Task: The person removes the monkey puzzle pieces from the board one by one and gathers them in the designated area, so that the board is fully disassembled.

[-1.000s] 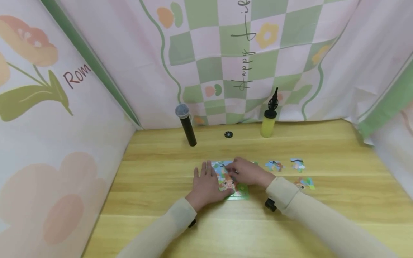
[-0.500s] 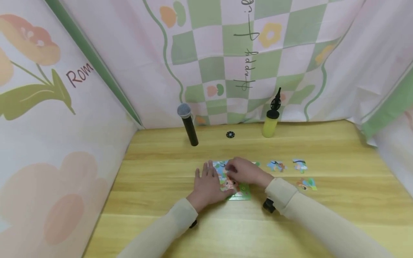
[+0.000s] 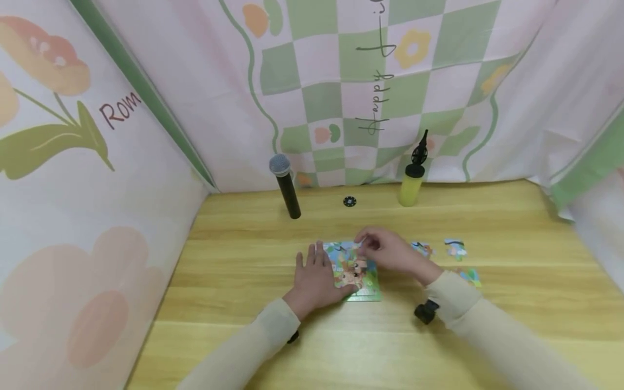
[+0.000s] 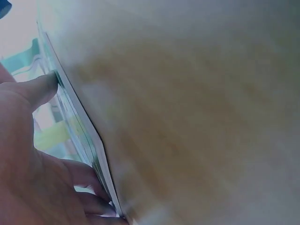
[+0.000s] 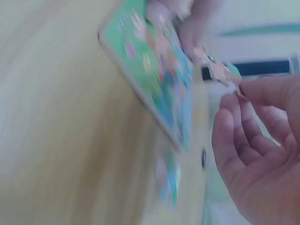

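Jigsaw assembly on a wooden table (image 3: 487, 216). The left hand (image 3: 316, 273) lies flat, fingers straight, pressing the left edge of the puzzle board (image 3: 363, 281) near the table's middle; the left wrist view shows fingertips (image 4: 44, 89) against its thin, layered rim. The right hand (image 3: 392, 252) hovers over the board's far edge, thumb and forefinger pinching a small puzzle piece (image 5: 220, 70), lifted clear of the board, though that view is blurred and the piece's outline is uncertain.

Good practice, as a judgement: keep the board pinned, lower the piece level, match printed colours, then seat its tabs with light pressure.

Board: flat, rectangular, green-bordered, glossy cartoon print, probably card. Loose pieces (image 3: 455, 249) lie to its right. Behind stand a black microphone (image 3: 286, 187) with mesh head and a yellow bottle (image 3: 410, 184).
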A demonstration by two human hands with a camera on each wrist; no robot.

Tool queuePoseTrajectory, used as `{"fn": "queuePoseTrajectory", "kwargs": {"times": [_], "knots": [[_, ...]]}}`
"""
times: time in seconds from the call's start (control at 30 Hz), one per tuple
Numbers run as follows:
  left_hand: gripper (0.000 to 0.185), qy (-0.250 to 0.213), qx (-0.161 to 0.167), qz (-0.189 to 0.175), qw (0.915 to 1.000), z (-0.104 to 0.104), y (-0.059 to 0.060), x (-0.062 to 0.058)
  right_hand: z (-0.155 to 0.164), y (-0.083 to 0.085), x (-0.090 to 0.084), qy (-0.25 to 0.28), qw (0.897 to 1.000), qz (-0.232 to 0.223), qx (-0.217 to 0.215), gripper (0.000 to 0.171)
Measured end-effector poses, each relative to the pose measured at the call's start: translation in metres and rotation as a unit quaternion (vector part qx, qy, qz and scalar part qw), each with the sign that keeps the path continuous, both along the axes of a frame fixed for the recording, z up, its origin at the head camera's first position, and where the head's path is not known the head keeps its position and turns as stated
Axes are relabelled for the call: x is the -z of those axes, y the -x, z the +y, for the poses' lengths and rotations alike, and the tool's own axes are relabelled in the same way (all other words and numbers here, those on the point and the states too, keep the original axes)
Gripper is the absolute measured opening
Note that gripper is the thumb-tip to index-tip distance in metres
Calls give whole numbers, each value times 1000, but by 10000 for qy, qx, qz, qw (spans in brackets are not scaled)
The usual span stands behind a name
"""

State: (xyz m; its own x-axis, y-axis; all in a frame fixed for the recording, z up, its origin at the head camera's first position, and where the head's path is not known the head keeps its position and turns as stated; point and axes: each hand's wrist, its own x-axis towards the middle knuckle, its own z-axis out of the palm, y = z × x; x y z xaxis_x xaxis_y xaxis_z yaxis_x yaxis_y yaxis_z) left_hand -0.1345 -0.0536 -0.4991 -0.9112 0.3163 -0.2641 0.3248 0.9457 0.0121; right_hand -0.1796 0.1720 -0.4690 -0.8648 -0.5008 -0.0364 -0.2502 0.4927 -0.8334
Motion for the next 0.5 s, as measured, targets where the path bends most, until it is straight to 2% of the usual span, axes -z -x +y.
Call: {"fn": "queuePoseTrajectory", "kwargs": {"times": [0.13, 0.3, 0.5], "knots": [[118, 21, 46, 46, 10000, 3, 0, 1, 50, -9, -6, -137, 9997, -22, 209, 24], [118, 79, 83, 49, 9999, 4, -1, 1, 109, -33, 0, -563, 9968, -117, 554, 26], [119, 39, 52, 66, 10000, 4, -1, 3, 135, -51, 8, -899, 9919, -292, 844, 26]]}}
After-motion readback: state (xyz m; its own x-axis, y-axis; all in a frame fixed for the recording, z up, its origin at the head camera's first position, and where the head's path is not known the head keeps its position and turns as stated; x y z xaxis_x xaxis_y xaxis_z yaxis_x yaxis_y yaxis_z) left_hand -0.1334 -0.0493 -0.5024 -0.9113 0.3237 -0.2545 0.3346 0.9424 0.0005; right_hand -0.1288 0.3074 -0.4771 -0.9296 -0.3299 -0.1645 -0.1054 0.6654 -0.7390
